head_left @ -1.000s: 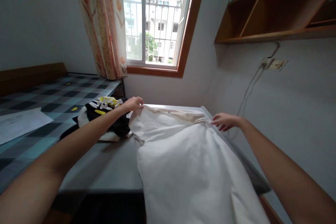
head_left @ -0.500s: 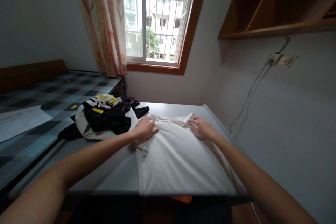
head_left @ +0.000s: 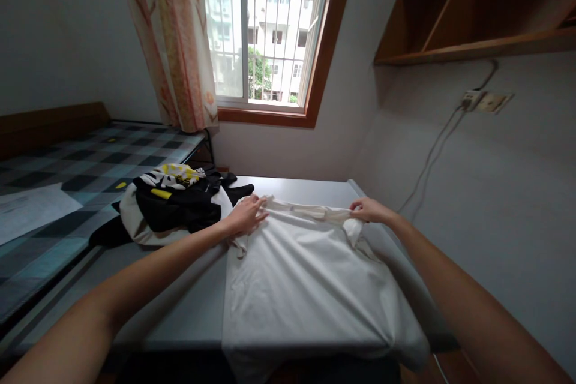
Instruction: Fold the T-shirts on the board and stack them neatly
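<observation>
A white T-shirt point(head_left: 306, 282) is spread over the grey table point(head_left: 180, 312), its collar end away from me and its lower end hanging over the front edge. My left hand point(head_left: 246, 215) is at the shirt's far left shoulder, fingers closed on the cloth there. At the far right shoulder, my right hand point(head_left: 371, 211) pinches the fabric between thumb and fingers and pulls it taut. Diagonal creases run across the shirt's body between the hands and its lower right corner. The right sleeve bunches just below my right hand.
A heap of black, white and yellow clothing point(head_left: 175, 204) lies on the table left of the shirt. Beyond it is a bed with a checked mattress point(head_left: 148, 144) and a paper sheet point(head_left: 36, 210). A wall with a socket point(head_left: 481, 101) and wooden shelf point(head_left: 450, 54) borders the right.
My right hand has moved right, stretching the shirt's shoulder outward. The shirt's lower end has spread and now hangs further over the front edge. My left hand stays at nearly the same spot.
</observation>
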`<state>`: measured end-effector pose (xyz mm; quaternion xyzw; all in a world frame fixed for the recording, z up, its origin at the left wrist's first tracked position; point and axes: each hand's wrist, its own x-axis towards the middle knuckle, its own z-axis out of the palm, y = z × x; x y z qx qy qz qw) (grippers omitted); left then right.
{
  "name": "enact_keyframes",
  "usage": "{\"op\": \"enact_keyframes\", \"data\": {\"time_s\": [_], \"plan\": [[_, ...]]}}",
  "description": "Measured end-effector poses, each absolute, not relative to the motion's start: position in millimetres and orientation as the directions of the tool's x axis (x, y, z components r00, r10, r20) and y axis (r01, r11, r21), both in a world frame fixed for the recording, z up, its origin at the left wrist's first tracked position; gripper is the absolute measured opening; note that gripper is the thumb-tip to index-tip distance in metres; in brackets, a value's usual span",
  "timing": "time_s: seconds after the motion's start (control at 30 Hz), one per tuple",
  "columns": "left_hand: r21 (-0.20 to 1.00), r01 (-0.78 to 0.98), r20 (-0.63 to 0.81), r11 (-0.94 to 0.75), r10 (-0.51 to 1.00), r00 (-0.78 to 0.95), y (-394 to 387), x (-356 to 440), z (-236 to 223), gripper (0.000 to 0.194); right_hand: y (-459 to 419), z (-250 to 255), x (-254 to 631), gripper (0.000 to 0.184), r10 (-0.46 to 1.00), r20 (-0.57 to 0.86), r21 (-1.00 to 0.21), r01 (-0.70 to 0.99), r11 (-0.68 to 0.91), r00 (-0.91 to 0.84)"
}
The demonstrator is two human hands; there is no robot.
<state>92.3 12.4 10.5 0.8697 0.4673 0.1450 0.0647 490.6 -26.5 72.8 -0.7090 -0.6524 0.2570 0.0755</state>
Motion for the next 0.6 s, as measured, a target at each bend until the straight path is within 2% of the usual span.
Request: {"op": "enact_keyframes", "data": {"time_s": [0.07,0.17,0.3,0.4,0.43,0.5,0.6], "plan": [[0.259,0.847,0.203,-0.463,0.884,0.421,18,94,14,0.05,-25,77,496,0.023,0.965,-0.243,-0.436,0.878,-0.196,0.095],[0.292,0.895,0.132,-0.338,0.941,0.313,29,97,20,0.048,-21,81,499,0.025,0.97,-0.162,-0.417,0.878,-0.235,0.183],[0.334,0.889,0.066,-0.312,0.949,0.308,41,102,26,0.026,-9,83,508,0.019,0.974,-0.069,-0.418,0.88,-0.226,0.217],[0.355,0.889,0.096,-0.289,0.957,0.273,44,107,32,0.021,-4,89,515,0.019,0.96,-0.005,-0.424,0.869,-0.255,0.279],[0.383,0.883,0.113,-0.269,0.963,0.244,46,108,35,0.02,-4,92,515,0.022,0.95,-0.023,-0.462,0.839,-0.287,0.312],[0.526,0.827,0.093,-0.2,0.98,0.178,49,111,41,0.019,-7,100,511,0.024,0.925,-0.12,-0.611,0.707,-0.356,0.361],[0.754,0.654,-0.026,-0.068,0.991,0.133,54,117,49,0.018,-16,112,491,0.014,0.908,-0.222,-0.863,0.361,-0.352,0.355]]}}
